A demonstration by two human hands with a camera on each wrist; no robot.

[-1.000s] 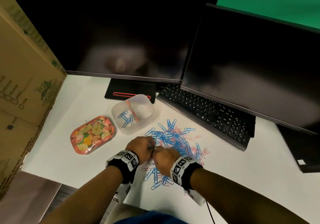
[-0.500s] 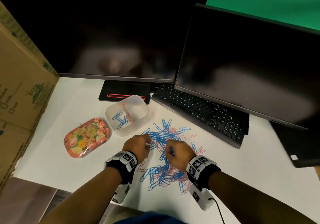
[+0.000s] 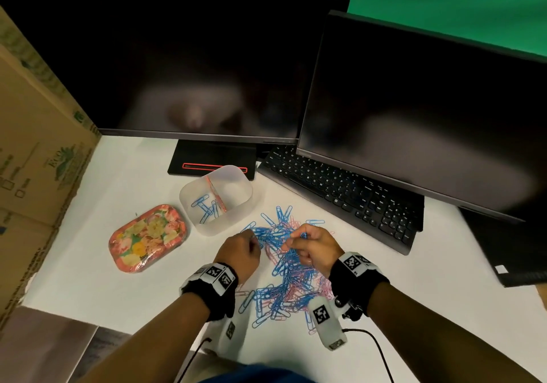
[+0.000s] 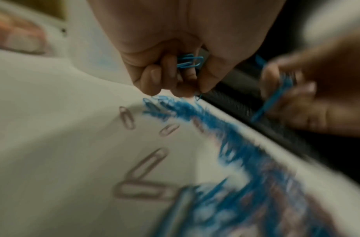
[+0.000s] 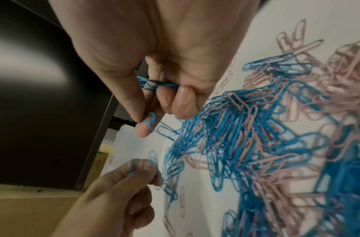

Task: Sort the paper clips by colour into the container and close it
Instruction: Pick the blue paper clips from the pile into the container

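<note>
A heap of blue and pink paper clips (image 3: 288,267) lies on the white table in front of me. My left hand (image 3: 241,251) hovers at the heap's left edge, its curled fingers holding blue clips (image 4: 190,61). My right hand (image 3: 313,246) is over the heap's upper part; thumb and forefinger pinch a blue clip (image 5: 151,121), and more blue clips (image 5: 154,84) sit against the palm. The translucent container (image 3: 216,197) stands beyond the left hand. Its left compartment holds several blue clips (image 3: 207,206); a pink divider splits it.
A floral lid (image 3: 148,236) lies left of the container. A black keyboard (image 3: 343,196) and two dark monitors (image 3: 414,116) stand behind the heap. A cardboard box (image 3: 35,151) walls the left side. The table's front edge is near my forearms.
My hands were touching over the heap; they have drawn apart, the left toward the heap's left edge, the right up over its top. The camera view has shifted slightly.
</note>
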